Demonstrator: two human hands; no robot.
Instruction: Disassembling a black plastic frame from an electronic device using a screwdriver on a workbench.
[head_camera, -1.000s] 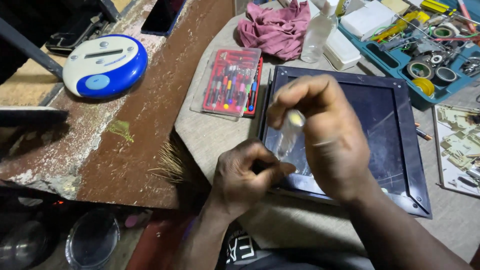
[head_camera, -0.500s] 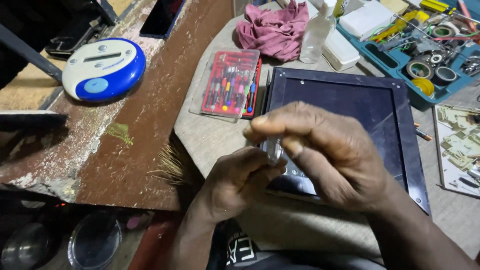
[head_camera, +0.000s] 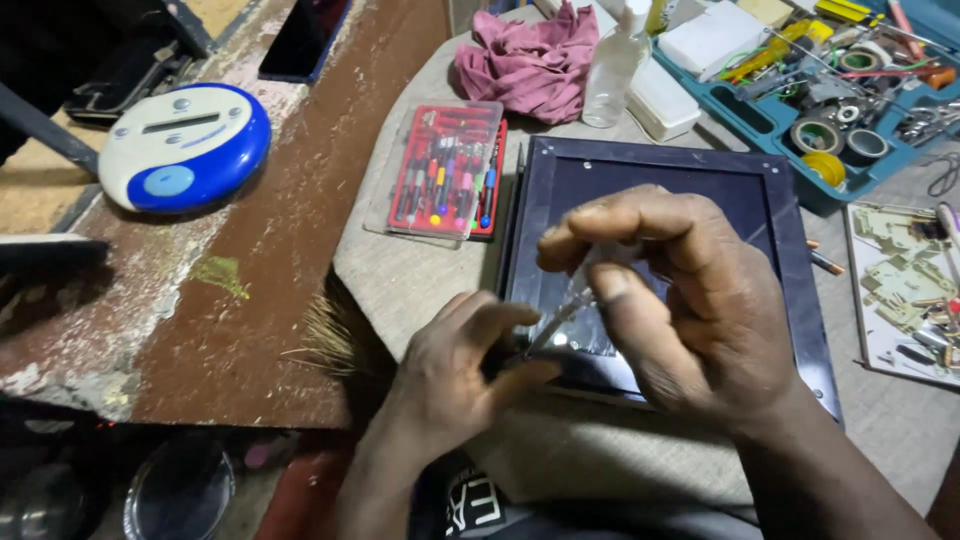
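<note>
A dark framed screen panel (head_camera: 650, 160) lies flat on a grey round tabletop (head_camera: 420, 280). My right hand (head_camera: 690, 300) hovers over the panel, fingers closed on a slim clear-handled tool (head_camera: 570, 305) that slants down to the panel's near left corner. My left hand (head_camera: 460, 370) rests at that corner, with thumb and forefinger pinched around the tool's lower end. The tool's tip is hidden between my fingers.
A red case of small screwdrivers (head_camera: 445, 170) lies left of the panel. Behind it are a pink cloth (head_camera: 530, 65), a clear bottle (head_camera: 612, 65), a white box (head_camera: 665, 100) and a teal parts tray (head_camera: 830, 100). A blue-and-white round device (head_camera: 185, 150) sits at far left, and a parts board (head_camera: 905, 290) at right.
My right hand has lowered and tipped the tool from nearly upright to a low slant toward the panel's near left corner. My left hand has stayed at that corner.
</note>
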